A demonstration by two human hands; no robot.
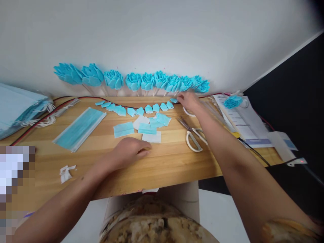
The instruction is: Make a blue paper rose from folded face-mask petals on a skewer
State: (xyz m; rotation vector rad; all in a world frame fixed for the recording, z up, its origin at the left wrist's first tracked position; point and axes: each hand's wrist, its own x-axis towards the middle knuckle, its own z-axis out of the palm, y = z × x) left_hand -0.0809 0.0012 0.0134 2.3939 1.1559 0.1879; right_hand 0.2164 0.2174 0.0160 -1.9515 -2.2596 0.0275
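Note:
My right hand (188,100) reaches to the back of the table, its fingers pinched at the edge of a small folded blue petal (173,100). That petal is at the right end of a curved row of similar folded petals (149,109). My left hand (130,149) is low over the table at the front, fingers loosely curled, thumb a little apart, with nothing visible in it. Just beyond it lie several cut blue and white fabric squares (124,129). Scissors (193,140) with white handles rest partly under my right forearm.
Several blue fabric flowers on sticks (113,79) lean along the wall. A flat blue mask sheet (80,129), white scraps (66,173) and a stack of masks (20,108) are on the left. Papers (243,118), another blue flower (233,102) and cables are on the right.

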